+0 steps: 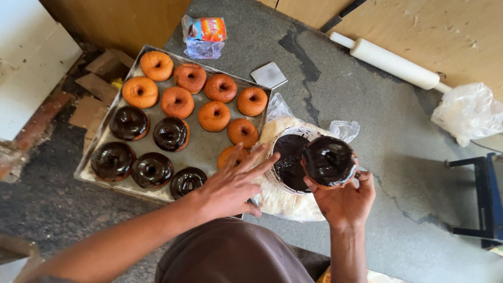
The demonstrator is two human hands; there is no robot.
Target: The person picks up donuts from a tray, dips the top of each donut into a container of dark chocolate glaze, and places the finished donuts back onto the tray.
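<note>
My right hand (343, 200) holds a doughnut (329, 160) with wet chocolate glaze, face up, just right of a white bowl of chocolate glaze (290, 157). My left hand (232, 185) is open with fingers spread, hovering over the near right corner of a metal tray (201, 149), above a plain doughnut (230, 155). The tray holds several plain orange doughnuts (177, 101) at the back and several chocolate-glazed ones (152, 169) at the front left.
The bowl sits on a clear plastic bag of pale dough (285, 202). A white rolling pin (390, 61) lies at the back right, beside a crumpled plastic bag (468, 111). An orange snack packet (205, 32) and a small white square (269, 75) lie behind the tray.
</note>
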